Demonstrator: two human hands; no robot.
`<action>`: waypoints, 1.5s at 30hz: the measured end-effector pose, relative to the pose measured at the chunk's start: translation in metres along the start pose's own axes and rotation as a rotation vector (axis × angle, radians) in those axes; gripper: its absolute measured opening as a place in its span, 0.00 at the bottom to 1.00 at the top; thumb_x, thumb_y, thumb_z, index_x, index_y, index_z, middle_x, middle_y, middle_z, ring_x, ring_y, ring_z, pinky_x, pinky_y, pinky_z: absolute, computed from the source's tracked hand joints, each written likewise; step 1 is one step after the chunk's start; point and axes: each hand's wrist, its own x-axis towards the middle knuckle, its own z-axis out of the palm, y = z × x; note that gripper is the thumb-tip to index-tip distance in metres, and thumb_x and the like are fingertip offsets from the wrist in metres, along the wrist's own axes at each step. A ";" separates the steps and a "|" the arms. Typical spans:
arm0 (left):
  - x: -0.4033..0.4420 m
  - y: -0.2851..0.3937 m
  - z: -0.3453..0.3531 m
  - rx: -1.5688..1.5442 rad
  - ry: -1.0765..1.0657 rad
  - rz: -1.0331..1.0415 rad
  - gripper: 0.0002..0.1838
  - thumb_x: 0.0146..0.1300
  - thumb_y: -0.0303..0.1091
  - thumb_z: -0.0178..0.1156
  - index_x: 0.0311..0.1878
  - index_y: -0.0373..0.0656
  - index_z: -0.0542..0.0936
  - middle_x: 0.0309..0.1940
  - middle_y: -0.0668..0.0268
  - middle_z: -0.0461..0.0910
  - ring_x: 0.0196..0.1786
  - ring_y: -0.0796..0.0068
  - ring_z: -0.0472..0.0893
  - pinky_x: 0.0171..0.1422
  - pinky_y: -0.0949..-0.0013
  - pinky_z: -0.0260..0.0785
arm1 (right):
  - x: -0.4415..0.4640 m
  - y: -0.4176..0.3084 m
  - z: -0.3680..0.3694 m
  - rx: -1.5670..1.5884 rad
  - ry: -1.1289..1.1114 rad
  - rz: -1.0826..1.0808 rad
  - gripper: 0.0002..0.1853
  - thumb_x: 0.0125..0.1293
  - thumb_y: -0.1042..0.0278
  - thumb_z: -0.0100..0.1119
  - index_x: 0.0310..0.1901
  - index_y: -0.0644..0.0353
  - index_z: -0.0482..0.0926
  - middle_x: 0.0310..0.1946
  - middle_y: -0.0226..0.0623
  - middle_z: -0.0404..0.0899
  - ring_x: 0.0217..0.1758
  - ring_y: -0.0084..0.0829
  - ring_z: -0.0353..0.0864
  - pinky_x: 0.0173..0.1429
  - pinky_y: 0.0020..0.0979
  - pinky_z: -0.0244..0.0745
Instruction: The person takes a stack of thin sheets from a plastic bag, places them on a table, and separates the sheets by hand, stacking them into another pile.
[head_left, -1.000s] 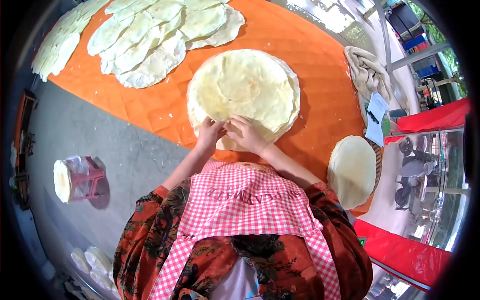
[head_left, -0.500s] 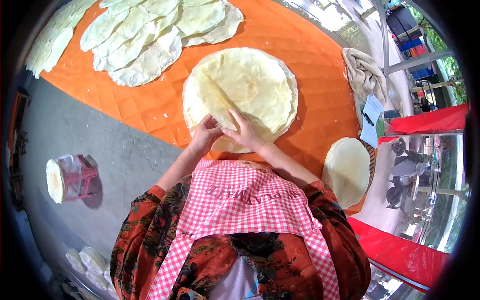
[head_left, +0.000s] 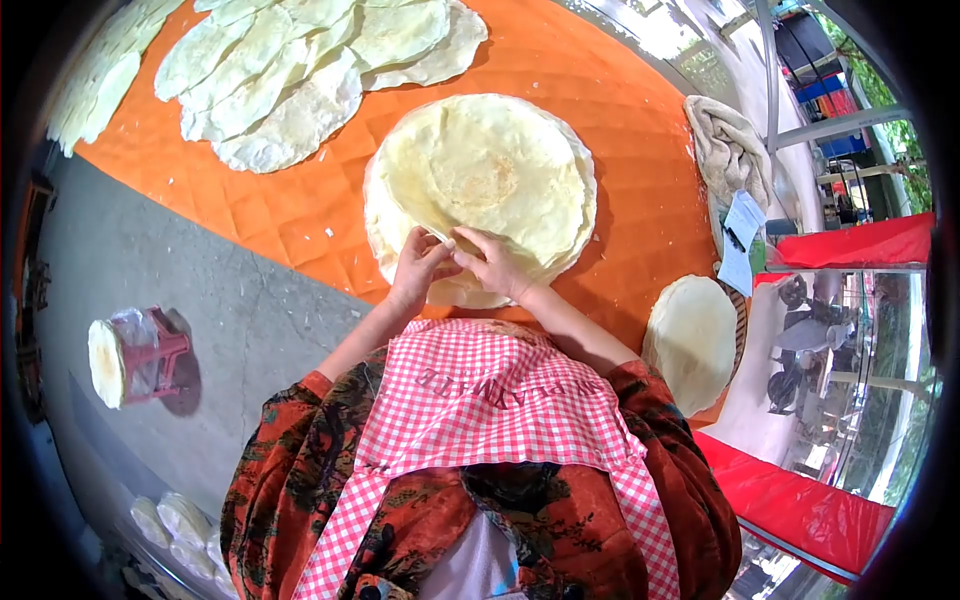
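A stack of thin, round, pale flatbreads [head_left: 500,150] lies in front of me, its layers slightly out of line. At the near edge of the stack, my left hand [head_left: 420,268] has its fingers closed on the rim of the top flatbread. Close beside it, my right hand [head_left: 490,266] pinches the same rim, with the fingertips of both hands almost touching. Along the near left side the gripped sheet is raised in a curl. Its exact edge between my fingers is partly hidden.
The stack rests on an orange cloth [head_left: 290,215]. Overlapping flatbreads [head_left: 290,70] spread at the back left. To the right are another flatbread pile [head_left: 692,345] in a basket, a beige towel [head_left: 730,145] and papers [head_left: 742,225]. A pink stool [head_left: 165,350] stands on the floor.
The raised left flap of the top flatbread has come down toward my hands, baring more of the browned middle. My right fingers have drawn back slightly toward the near edge.
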 end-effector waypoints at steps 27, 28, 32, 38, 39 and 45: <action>0.007 -0.015 -0.028 0.213 0.288 -0.044 0.08 0.63 0.25 0.51 0.43 0.31 0.74 0.36 0.57 0.78 0.36 0.66 0.81 0.40 0.67 0.78 | 0.063 -0.032 -0.110 0.341 0.356 0.443 0.13 0.54 0.61 0.59 0.33 0.62 0.83 0.26 0.38 0.81 0.26 0.32 0.80 0.32 0.35 0.75; 0.018 -0.038 -0.049 0.221 0.298 0.030 0.08 0.60 0.25 0.52 0.41 0.32 0.76 0.33 0.60 0.79 0.34 0.69 0.80 0.38 0.69 0.75 | 0.088 0.004 -0.169 0.189 0.323 0.273 0.14 0.54 0.62 0.59 0.35 0.66 0.83 0.26 0.37 0.81 0.28 0.30 0.81 0.32 0.34 0.76; 0.021 -0.042 -0.056 0.220 0.298 0.007 0.08 0.60 0.26 0.52 0.40 0.34 0.77 0.30 0.62 0.79 0.31 0.72 0.78 0.34 0.72 0.70 | 0.115 -0.038 -0.383 -0.453 0.359 -0.033 0.17 0.61 0.63 0.58 0.42 0.69 0.83 0.31 0.38 0.84 0.31 0.26 0.81 0.38 0.29 0.76; 0.015 -0.028 -0.045 0.044 0.210 -0.019 0.11 0.62 0.26 0.50 0.45 0.32 0.76 0.35 0.59 0.80 0.34 0.70 0.81 0.39 0.70 0.77 | 0.099 -0.167 -0.333 -0.630 0.448 -0.212 0.15 0.66 0.60 0.55 0.42 0.63 0.82 0.34 0.39 0.83 0.35 0.29 0.77 0.45 0.32 0.72; 0.007 -0.016 -0.033 -0.007 0.202 -0.041 0.11 0.63 0.26 0.49 0.46 0.32 0.75 0.36 0.58 0.80 0.34 0.69 0.81 0.40 0.69 0.78 | 0.092 -0.171 -0.295 -0.595 0.508 -0.289 0.15 0.65 0.57 0.55 0.38 0.62 0.82 0.27 0.41 0.81 0.29 0.32 0.75 0.38 0.36 0.71; 0.000 0.002 -0.022 -0.037 0.147 -0.061 0.12 0.64 0.25 0.48 0.49 0.31 0.73 0.38 0.58 0.79 0.37 0.64 0.82 0.43 0.64 0.82 | 0.059 -0.071 -0.086 -0.730 0.264 -0.282 0.09 0.61 0.67 0.45 0.27 0.57 0.74 0.25 0.47 0.77 0.30 0.50 0.78 0.34 0.47 0.72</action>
